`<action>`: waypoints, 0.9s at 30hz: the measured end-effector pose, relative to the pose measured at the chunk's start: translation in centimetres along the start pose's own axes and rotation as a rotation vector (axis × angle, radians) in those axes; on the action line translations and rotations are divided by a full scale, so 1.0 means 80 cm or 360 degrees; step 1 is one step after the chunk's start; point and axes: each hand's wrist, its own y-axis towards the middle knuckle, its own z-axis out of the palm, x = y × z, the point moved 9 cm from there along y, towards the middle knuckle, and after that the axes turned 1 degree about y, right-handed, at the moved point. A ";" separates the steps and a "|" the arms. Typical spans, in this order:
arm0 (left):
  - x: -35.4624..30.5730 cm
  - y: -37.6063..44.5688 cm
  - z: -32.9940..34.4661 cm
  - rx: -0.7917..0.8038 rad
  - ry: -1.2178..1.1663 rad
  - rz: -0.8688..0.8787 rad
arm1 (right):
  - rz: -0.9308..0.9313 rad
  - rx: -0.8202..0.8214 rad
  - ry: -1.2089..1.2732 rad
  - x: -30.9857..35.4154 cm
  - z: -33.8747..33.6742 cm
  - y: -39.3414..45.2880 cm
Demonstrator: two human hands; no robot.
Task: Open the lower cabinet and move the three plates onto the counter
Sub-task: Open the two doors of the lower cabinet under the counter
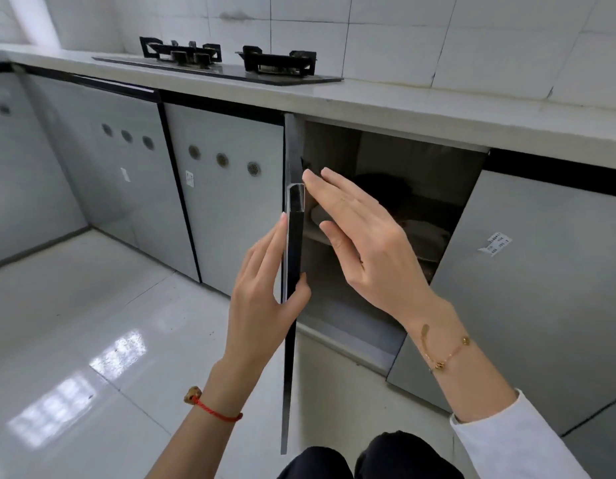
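The lower cabinet's door (292, 257) stands swung out towards me, seen edge-on, and the cabinet (396, 160) behind it is dark and open. My left hand (265, 292) rests flat on the door's outer face, its thumb hooked round the edge. On the inner side my right hand (362, 236) is spread open, fingertips near the door's silver handle (296, 198). On a shelf inside lie pale plates (427, 236), partly hidden behind my right hand; their number is unclear. The white counter (438, 108) runs above.
A black gas hob (230, 60) sits on the counter at the left. Closed grey cabinet doors (227, 188) flank the opening, another (541, 288) at the right. Glossy tiled floor (92, 340) lies at the left. My dark-clad knees (368, 458) are at the bottom edge.
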 end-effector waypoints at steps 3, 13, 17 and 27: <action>0.019 -0.002 -0.036 -0.0042 0.0053 0.0003 | -0.0077 0.0002 0.0087 0.021 0.027 0.020; 0.105 0.002 -0.128 -0.0115 0.0174 -0.0262 | -0.0173 0.0136 0.0172 0.077 0.126 0.087; 0.143 0.011 -0.149 -0.0120 0.0042 -0.0324 | -0.0180 0.0215 0.0194 0.088 0.163 0.113; 0.222 0.027 -0.178 -0.0147 -0.0129 -0.0567 | -0.0211 0.0328 0.0180 0.098 0.229 0.155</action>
